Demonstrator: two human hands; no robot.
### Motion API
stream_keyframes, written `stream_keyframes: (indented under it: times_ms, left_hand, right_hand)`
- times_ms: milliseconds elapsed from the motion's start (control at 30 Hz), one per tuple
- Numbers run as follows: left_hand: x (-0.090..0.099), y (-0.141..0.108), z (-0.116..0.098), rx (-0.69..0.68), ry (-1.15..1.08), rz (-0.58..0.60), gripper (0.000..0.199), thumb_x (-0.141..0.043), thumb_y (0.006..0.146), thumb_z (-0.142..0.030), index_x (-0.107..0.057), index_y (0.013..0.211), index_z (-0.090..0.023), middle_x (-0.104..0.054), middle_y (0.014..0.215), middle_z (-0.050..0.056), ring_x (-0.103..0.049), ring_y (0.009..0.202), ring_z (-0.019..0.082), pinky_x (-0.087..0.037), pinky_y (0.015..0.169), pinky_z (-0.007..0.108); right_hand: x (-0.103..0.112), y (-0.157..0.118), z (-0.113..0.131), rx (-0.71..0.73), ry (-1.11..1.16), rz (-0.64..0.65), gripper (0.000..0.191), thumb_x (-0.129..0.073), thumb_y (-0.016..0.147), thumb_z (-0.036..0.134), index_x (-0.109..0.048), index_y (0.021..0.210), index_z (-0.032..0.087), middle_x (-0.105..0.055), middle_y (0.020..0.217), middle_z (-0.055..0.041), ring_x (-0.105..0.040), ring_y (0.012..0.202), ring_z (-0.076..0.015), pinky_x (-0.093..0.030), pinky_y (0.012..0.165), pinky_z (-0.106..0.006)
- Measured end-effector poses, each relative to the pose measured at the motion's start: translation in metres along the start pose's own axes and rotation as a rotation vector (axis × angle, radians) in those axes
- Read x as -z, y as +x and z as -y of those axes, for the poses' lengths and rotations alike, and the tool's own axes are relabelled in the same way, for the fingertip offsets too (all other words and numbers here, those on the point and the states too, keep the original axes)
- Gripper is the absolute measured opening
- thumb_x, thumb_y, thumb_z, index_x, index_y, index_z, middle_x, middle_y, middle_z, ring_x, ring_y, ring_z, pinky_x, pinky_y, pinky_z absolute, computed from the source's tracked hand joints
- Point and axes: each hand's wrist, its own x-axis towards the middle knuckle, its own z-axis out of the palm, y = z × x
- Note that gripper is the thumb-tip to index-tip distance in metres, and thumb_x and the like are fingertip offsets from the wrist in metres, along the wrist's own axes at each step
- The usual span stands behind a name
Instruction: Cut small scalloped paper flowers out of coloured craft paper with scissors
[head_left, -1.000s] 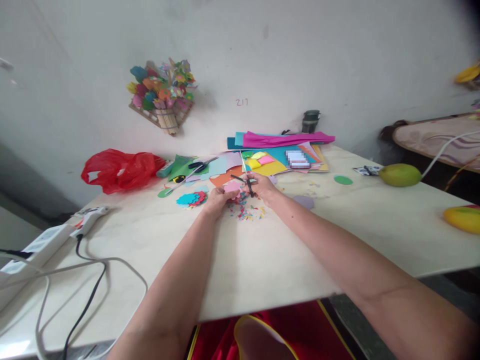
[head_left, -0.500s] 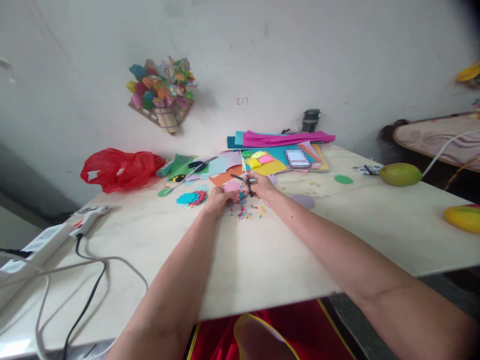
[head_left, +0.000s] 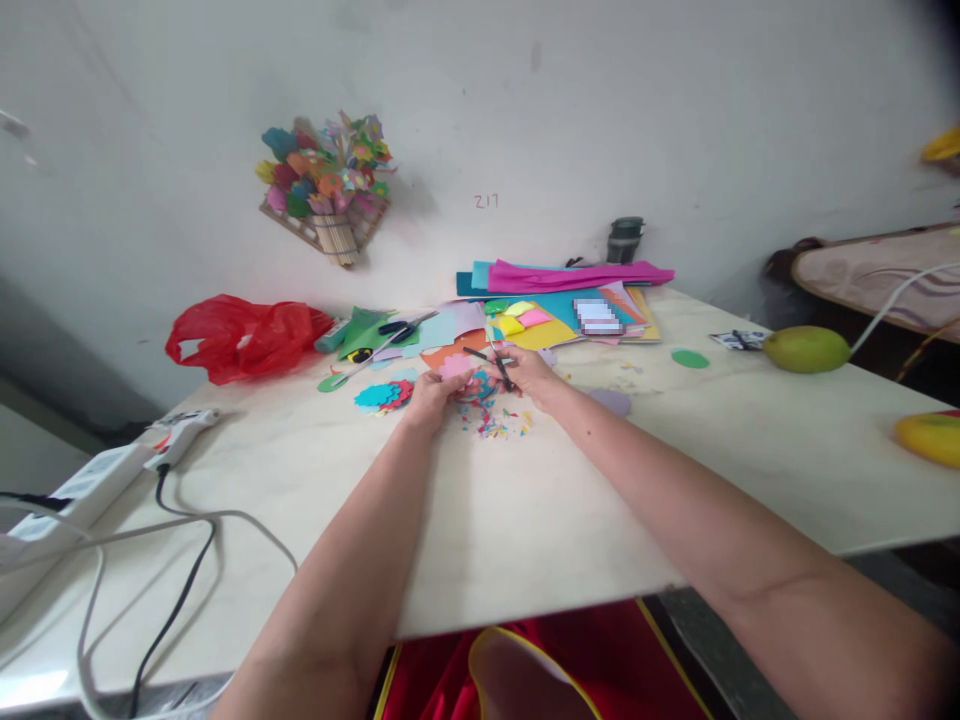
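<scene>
My left hand [head_left: 431, 398] is closed, with thumb and fingers pinching a pink paper piece [head_left: 457, 367] that has a wavy edge. Dark-handled scissors [head_left: 505, 374] are in my right hand [head_left: 532, 377], just to the right of the pink piece. Whether the blades touch the paper I cannot tell. Small coloured paper scraps [head_left: 491, 424] lie scattered on the table under and in front of both hands. Left of my left hand are blue scalloped paper shapes [head_left: 377, 398], with red ones partly beneath them.
Coloured sheets [head_left: 555, 331] and a second pair of scissors [head_left: 409, 328] lie behind my hands. A red plastic bag [head_left: 244, 337] sits back left. A power strip [head_left: 90, 490] with cables occupies the left edge. A mango [head_left: 806, 349] and a green paper circle [head_left: 690, 358] are at right.
The scissors in my right hand have shifted slightly and their angle has changed. My left hand still grips the pink piece. The whole view has moved a little.
</scene>
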Motion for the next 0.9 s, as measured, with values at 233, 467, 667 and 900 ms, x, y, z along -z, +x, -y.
stream_keyframes:
  times_ms: [233, 467, 667, 900]
  left_hand:
    - [0.002, 0.000, -0.004, 0.022, -0.112, -0.089, 0.032, -0.084, 0.051, -0.028, -0.068, 0.073, -0.009, -0.069, 0.065, 0.006, -0.066, 0.059, 0.017, -0.054, 0.067, 0.030]
    - [0.000, -0.003, -0.010, 0.031, -0.166, -0.121, 0.021, -0.078, 0.059, -0.021, -0.067, 0.072, -0.009, -0.072, 0.073, 0.009, -0.067, 0.061, 0.016, -0.056, 0.067, 0.027]
    - [-0.002, -0.004, -0.011, 0.010, -0.196, -0.126, 0.019, -0.076, 0.059, -0.019, -0.067, 0.073, -0.009, -0.072, 0.077, 0.010, -0.069, 0.070, 0.018, -0.056, 0.078, 0.031]
    - [-0.001, -0.002, -0.010, -0.008, -0.236, -0.117, 0.011, -0.073, 0.060, -0.017, -0.063, 0.063, -0.013, -0.064, 0.059, 0.003, -0.069, 0.069, 0.019, -0.056, 0.081, 0.034]
  right_hand:
    - [0.009, 0.004, -0.006, 0.085, -0.161, 0.181, 0.028, -0.067, 0.077, 0.041, -0.060, 0.083, 0.014, -0.061, 0.057, -0.0002, -0.048, 0.039, -0.0058, -0.025, 0.033, -0.016]
    - [0.012, 0.005, -0.008, 0.126, -0.272, 0.268, 0.031, -0.073, 0.066, 0.039, -0.060, 0.082, 0.015, -0.055, 0.054, 0.0036, -0.047, 0.045, -0.0080, -0.036, 0.042, -0.020]
    - [0.016, 0.007, -0.009, 0.344, -0.657, 0.217, 0.035, -0.071, 0.065, 0.045, -0.066, 0.084, 0.016, -0.059, 0.063, 0.0019, -0.052, 0.059, -0.0119, -0.034, 0.053, -0.023]
    - [0.015, -0.007, 0.004, 0.369, -1.087, 0.081, 0.043, -0.069, 0.066, 0.054, -0.069, 0.099, 0.026, -0.067, 0.073, 0.0004, -0.060, 0.069, -0.0170, -0.034, 0.059, -0.024]
